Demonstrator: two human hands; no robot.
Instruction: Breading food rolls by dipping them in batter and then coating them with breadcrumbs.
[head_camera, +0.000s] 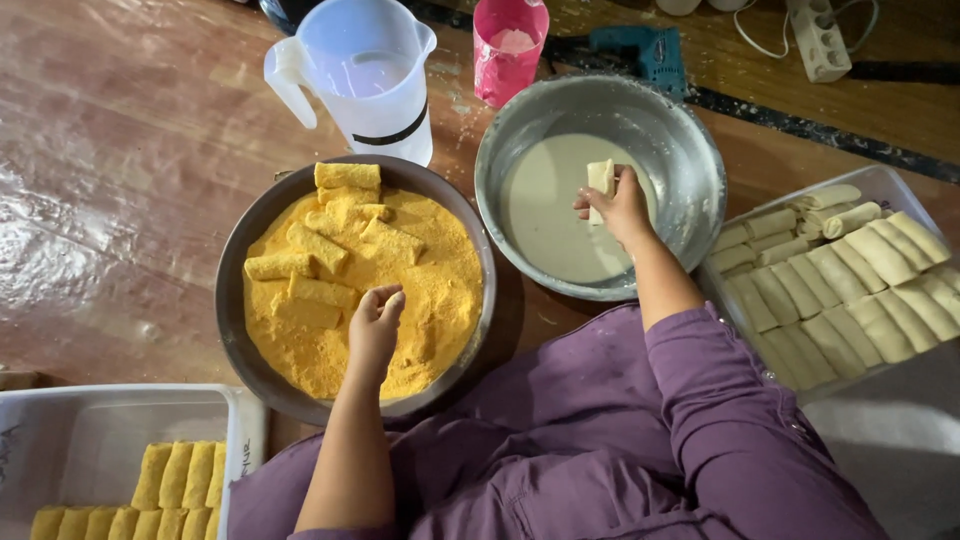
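The right hand (622, 205) pinches a pale roll (601, 178) over the thin batter in the steel bowl (690, 160). The left hand (376, 322) rests on the yellow crumbs in the dark pan (232, 290), fingers curled; I cannot tell if it holds anything. More coated rolls (315, 250) lie in the crumbs. To do this well, I think the roll should get wet all over, drip a bit, then drop into the crumbs. One hand stays wet, one stays dry.

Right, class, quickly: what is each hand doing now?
Left hand: loosely curled over the yellow crumbs, holding nothing visible.
Right hand: closed on a pale roll.
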